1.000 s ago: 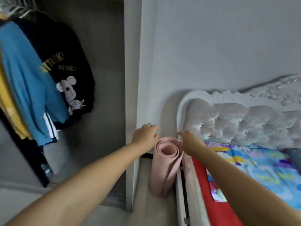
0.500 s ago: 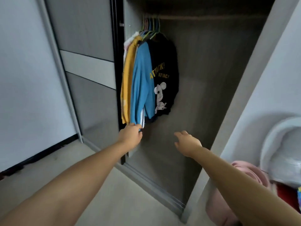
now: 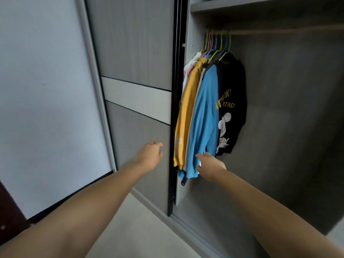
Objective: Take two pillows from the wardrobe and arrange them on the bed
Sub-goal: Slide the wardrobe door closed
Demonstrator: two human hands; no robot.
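Grey wood-grain sliding wardrobe door (image 3: pixel 134 53) at centre left; plain pale wall (image 3: pixel 42 90) to its left. Open grey wardrobe compartment (image 3: pixel 290 127) to the right of the door's black edge. Row of hanging shirts on coloured plastic hangers (image 3: pixel 210 108) at the compartment's left side, under a rail, below a shelf (image 3: pixel 260 4). Left hand (image 3: pixel 149 155) before the door's lower panel. Right hand (image 3: pixel 211 165) at the shirts' lower hems, just touching. Pale floor (image 3: pixel 141 229) below.

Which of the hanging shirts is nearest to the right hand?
The blue shirt: its hem hangs beside the right hand, between the yellow shirt and the black shirt.
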